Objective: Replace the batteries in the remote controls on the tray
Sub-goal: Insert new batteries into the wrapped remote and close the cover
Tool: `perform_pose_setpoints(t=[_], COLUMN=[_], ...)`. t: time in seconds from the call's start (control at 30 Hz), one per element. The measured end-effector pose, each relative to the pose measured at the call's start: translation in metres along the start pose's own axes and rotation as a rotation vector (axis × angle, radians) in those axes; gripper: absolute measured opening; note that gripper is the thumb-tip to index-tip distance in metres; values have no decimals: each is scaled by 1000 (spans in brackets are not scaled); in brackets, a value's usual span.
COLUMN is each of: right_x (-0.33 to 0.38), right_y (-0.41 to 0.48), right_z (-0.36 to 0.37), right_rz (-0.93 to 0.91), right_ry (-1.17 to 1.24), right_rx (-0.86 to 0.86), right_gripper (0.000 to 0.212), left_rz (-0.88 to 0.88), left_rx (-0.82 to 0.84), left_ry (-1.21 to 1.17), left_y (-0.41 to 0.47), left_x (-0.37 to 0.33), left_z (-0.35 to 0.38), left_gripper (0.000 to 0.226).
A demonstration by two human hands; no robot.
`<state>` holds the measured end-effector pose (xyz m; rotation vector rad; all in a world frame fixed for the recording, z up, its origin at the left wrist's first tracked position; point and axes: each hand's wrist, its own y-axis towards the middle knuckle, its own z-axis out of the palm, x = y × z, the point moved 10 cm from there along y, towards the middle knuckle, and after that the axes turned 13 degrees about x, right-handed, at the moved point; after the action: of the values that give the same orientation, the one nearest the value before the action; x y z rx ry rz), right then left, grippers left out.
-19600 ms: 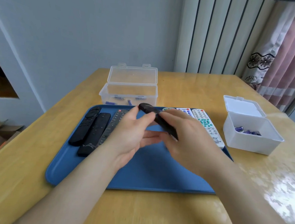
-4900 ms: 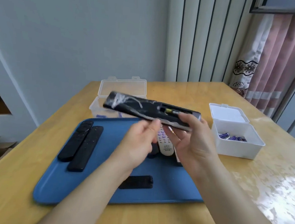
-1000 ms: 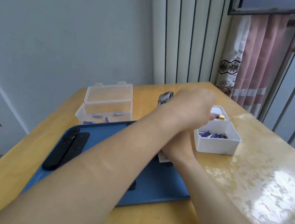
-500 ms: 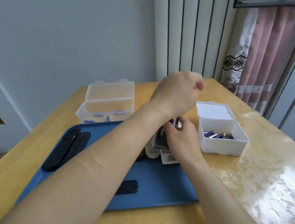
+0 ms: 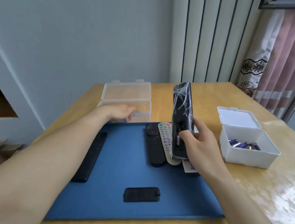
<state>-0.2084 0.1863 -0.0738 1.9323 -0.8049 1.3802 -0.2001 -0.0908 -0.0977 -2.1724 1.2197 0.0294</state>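
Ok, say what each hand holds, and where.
Right hand grips the wrapped remote by its lower half, thumb at the open battery bay. Left hand is at the clear box; a hold cannot be told.

A wooden table (image 5: 207,92) with a glossy top is carrying three things, and light is glaring off its right side. A blue tray (image 5: 117,207) is lying flat across the near middle, its front edge running close to the table's near edge. A clear box (image 5: 143,109) is sitting just behind the tray's far edge, left of centre, its lid standing open toward the wall. A white box (image 5: 246,158) is resting right of the tray, near it but apart, its lid also tipped back. Bare wood is showing between the two boxes.
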Motion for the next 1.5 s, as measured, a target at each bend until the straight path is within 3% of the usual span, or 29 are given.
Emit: perform_pose_setpoints(t=[0.13,0.3,0.43,0.57,0.7,0.83,1.03,1.13,1.33,1.5], right_x=[2,2,9,10,5,3,6,4,2,3], right_y=[0,0,-1,-4,-4,-4,-6,-8,-8,-8], right_z=[1,3,6,17,22,19,19,18,15,18], right_rz=[-15,-23,-37,-15,9,28,50,59,69,68], right_ry=[11,36,89,186,181,201,289,314,345,380], right_rx=[5,26,69,116,110,84,97,92,59,80], right_gripper=[27,29,30,33,29,34,33,30,28,28], left_rz=[-3,-46,-57,39,235,373,391,330,249,305], left_rx=[3,89,175,190,204,109,-216,-212,-101,-267], left_ry=[-54,68,34,-6,-112,-269,-419,-207,-48,-119], left_y=[4,9,5,1,-3,-8,-21,-27,-20,-19], left_x=[2,3,3,-6,-14,-8,4,3,3,9], left_z=[-1,-1,1,1,-4,-23,-54,-49,-27,-42], left_gripper=[47,58,45,30,31,18,10,8,33,15])
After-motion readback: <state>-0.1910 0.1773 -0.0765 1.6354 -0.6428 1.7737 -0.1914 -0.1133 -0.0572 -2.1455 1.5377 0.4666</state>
